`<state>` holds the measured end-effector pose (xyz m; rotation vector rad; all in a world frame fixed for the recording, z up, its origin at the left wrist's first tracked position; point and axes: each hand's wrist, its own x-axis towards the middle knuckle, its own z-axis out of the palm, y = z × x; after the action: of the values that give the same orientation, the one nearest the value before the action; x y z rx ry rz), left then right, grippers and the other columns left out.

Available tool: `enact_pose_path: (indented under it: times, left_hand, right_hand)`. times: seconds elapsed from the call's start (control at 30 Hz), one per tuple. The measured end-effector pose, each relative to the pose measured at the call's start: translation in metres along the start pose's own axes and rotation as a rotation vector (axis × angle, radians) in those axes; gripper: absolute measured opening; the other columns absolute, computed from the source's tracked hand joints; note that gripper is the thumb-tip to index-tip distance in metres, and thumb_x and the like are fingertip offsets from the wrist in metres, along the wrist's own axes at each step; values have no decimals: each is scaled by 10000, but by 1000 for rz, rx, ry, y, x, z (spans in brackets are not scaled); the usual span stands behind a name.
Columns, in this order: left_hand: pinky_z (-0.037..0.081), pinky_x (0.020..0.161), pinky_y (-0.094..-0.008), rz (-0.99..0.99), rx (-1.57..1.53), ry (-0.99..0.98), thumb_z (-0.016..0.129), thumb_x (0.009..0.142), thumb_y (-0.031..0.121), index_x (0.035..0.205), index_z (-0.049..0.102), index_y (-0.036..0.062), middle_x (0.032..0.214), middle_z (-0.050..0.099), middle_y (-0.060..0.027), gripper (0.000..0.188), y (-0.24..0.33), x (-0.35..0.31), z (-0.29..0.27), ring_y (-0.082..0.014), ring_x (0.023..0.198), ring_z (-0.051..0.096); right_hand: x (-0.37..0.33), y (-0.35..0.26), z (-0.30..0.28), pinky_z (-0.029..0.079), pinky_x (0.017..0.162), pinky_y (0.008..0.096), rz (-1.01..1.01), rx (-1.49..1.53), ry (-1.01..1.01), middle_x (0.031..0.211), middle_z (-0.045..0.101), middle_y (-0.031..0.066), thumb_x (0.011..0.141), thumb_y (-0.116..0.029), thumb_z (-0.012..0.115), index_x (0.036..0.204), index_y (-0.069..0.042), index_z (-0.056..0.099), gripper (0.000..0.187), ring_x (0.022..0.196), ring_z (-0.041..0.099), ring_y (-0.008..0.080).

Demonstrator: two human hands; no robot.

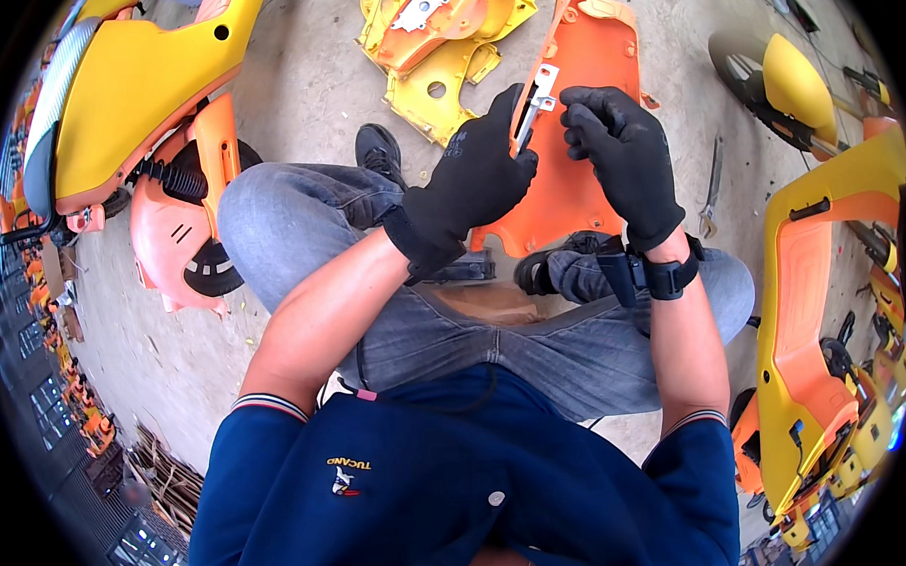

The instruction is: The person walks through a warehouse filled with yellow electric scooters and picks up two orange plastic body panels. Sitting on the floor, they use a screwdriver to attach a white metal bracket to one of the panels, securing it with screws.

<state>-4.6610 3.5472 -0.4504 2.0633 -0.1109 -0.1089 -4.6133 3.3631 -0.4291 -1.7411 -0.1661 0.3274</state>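
Note:
An orange plastic panel stands tilted between my legs, its ribbed inner side toward me. At its upper left edge sits a pale metal bracket with holes and a narrow bar running down from it. My left hand, in a black glove, is closed round the left edge of the panel, with the thumb beside the bracket's bar. Just right of the bracket, apart from the panel's edge, my right hand is raised with fingertips pinched together. Whatever lies between those fingertips, if anything, is too small or hidden to make out.
Yellow and orange plastic parts lie on the concrete floor ahead. A wrench lies right of my knee. Yellow scooter bodies stand at the left and right. A brown piece lies between my legs.

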Motion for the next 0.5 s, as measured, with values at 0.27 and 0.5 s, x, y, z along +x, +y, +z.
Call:
enact_pose_path:
  times: [0.27, 0.5]
  left_hand:
    - [511, 702, -461, -34, -38, -35, 622, 808, 64, 1305, 446, -12, 893, 641, -238, 533, 3, -2, 1, -391, 781, 637]
    - [509, 667, -406, 41, -35, 30, 611, 817, 80, 1252, 488, -30, 824, 628, -199, 466, 2, -4, 4, -316, 688, 638]
  right_hand:
    - [-2, 3, 8, 527, 655, 238, 80, 111, -5, 871, 683, 65, 928, -111, 623, 1085, 17, 650, 204, 718, 629, 92]
    - [-4, -2, 11, 521, 633, 239, 52, 1, 23, 856, 679, 53, 914, -115, 627, 1029, 3, 662, 168, 697, 618, 86]
